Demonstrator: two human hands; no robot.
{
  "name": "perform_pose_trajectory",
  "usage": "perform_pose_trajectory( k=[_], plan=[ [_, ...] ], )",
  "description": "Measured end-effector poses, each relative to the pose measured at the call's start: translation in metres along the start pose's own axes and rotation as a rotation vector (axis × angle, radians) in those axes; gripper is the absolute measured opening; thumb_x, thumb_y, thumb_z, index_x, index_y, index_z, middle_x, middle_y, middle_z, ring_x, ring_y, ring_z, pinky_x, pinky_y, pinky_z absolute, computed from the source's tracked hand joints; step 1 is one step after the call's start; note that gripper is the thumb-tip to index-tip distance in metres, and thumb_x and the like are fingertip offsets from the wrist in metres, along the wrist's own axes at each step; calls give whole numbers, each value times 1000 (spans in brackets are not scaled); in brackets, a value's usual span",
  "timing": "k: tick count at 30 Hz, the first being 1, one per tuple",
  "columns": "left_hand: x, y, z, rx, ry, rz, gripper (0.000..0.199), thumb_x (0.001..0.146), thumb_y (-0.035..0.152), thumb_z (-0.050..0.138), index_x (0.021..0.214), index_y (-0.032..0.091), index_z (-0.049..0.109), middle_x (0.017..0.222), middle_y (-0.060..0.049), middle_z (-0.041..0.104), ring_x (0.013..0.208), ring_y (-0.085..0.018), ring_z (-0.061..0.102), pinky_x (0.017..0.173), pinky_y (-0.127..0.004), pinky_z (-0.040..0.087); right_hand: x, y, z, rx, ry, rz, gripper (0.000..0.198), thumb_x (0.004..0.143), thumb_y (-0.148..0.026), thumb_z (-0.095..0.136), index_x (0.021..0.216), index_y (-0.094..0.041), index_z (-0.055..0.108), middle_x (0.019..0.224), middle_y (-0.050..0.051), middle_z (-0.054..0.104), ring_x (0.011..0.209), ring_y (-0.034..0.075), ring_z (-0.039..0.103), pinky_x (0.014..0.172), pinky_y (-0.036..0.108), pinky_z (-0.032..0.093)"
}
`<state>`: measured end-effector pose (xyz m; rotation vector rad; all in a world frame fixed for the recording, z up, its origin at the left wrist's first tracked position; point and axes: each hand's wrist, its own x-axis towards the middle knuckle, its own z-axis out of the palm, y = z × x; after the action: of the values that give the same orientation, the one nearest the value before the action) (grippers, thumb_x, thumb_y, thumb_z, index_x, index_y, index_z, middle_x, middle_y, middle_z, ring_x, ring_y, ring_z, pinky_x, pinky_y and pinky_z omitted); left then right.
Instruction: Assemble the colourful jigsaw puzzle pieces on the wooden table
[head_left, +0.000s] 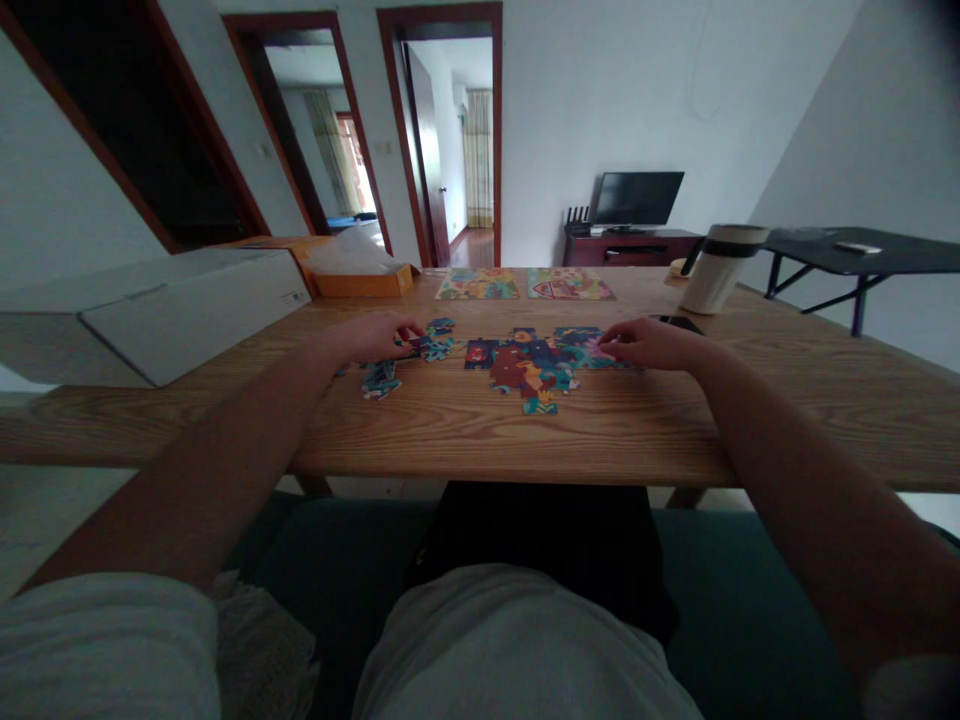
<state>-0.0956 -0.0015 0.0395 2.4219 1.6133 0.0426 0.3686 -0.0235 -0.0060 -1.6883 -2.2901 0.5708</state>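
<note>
A partly joined jigsaw puzzle (517, 368) lies flat on the wooden table in front of me, in dark blue, brown, orange and teal. At its right end, my right hand (641, 343) has its fingers closed on a puzzle piece (592, 346) with pink and teal on it. To the left of the joined part, my left hand (381, 336) is bent over a heap of loose puzzle pieces (437, 345). Its fingers are drawn together on a dark piece there, mostly hidden under them. More loose pieces (381, 380) lie just below that hand.
Two colourful picture sheets (478, 284) lie beyond the puzzle. A long white box (195, 305) and an orange box (367, 283) stand at left. At right are a dark phone (677, 323) and a pale tumbler (720, 270). The table's front edge (495, 475) is close to me.
</note>
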Motion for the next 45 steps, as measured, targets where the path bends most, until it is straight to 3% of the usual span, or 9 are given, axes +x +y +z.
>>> perform_pose_trajectory(
  k=[3,7,13,17,23,30,35,39,45],
  plan=[
    [-2,22,-8,-55,86,77,56,82,50,66,130,21,67,118,-8,74,103,-24,68,90,-33,50,-2,3,-8,13,105,-7,45,90,-59,60,108,-21,75,97,9,77,79,23,68,72,34,54],
    [-6,80,-16,-99,158,192,46,87,43,64,127,22,71,114,-6,75,104,-25,68,90,-36,49,-5,7,-17,78,265,25,47,90,-61,58,106,-21,75,98,10,76,84,24,67,76,35,53],
    [10,145,5,-247,125,364,42,88,30,63,128,19,69,117,-7,74,103,-22,68,84,-31,51,-8,1,-16,168,238,-13,48,88,-61,60,104,-19,75,99,11,75,81,22,64,74,35,52],
    [23,147,27,-368,99,436,43,86,28,64,127,17,67,117,-11,74,99,-21,70,82,-30,53,-9,-4,-16,162,237,-15,42,89,-57,60,104,-20,75,100,10,75,83,22,64,77,35,52],
    [27,137,47,-458,35,389,44,85,21,63,129,19,64,105,-9,77,87,-21,73,74,-31,55,-10,-29,-2,182,101,-38,39,89,-57,61,105,-22,72,92,7,72,76,20,61,68,32,48],
    [33,157,60,-570,117,332,33,87,23,68,119,18,65,98,-7,76,74,-16,71,65,-26,54,-15,-58,13,378,-87,-247,46,87,-65,60,92,-21,70,76,2,61,66,15,51,59,28,40],
    [48,175,66,-588,121,407,35,85,24,71,118,18,64,93,-5,75,74,-15,69,63,-25,52,-17,-42,0,317,-84,-120,47,82,-67,66,82,-21,71,65,-1,55,56,13,43,52,29,32],
    [63,200,66,-394,158,479,47,76,34,80,119,19,66,98,-5,74,82,-18,69,71,-28,53,-19,-25,-13,326,-107,-46,44,81,-66,68,79,-22,71,65,2,58,57,15,47,54,30,37],
    [81,235,79,-226,176,483,38,83,25,69,120,14,69,98,-8,75,83,-20,68,77,-31,52,-12,3,-21,207,-76,117,32,85,-52,69,81,-20,73,81,7,70,70,19,58,61,30,47]
  ],
)
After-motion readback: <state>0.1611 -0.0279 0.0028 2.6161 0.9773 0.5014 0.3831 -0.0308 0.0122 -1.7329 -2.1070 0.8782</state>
